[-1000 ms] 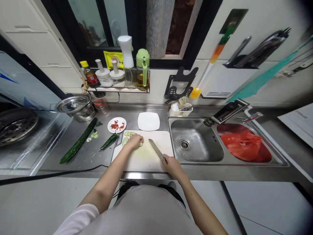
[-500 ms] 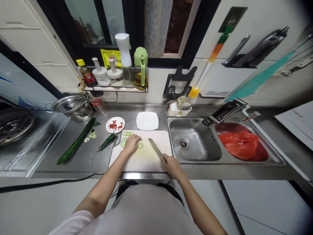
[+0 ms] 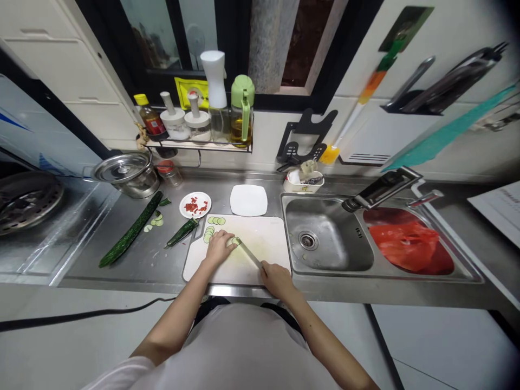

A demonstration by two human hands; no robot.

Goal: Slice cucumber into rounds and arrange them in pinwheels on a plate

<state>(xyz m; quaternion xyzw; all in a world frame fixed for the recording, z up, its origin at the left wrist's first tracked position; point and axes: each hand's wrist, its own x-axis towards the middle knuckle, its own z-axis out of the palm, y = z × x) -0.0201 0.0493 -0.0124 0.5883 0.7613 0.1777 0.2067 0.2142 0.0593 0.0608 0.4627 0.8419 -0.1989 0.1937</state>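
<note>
My right hand [image 3: 278, 279] grips the handle of a kitchen knife [image 3: 252, 255], its blade slanting up and left across the white cutting board [image 3: 268, 233]. The blade's tip end meets a cucumber slice [image 3: 234, 241]. My left hand [image 3: 220, 247] rests on the board, fingertips closed at that slice's left edge and partly covering it. Other cucumber slices [image 3: 216, 220] lie in a row near the board's far left, and an overlapping cluster [image 3: 208, 234] sits just beyond my left hand.
Left of the board are a cut cucumber piece [image 3: 182, 233], a long cucumber [image 3: 132, 230], and a small plate [image 3: 184, 213] of chopped red bits. A white plate [image 3: 248, 200] stands behind the board. The sink [image 3: 329, 233] is on the right, with a red bag [image 3: 406, 244] in its far basin.
My left hand drew back from the slices, uncovering a single slice, then moved to that slice's edge. My right hand brought the knife left and nearer, onto the slice. The view shifted slightly.
</note>
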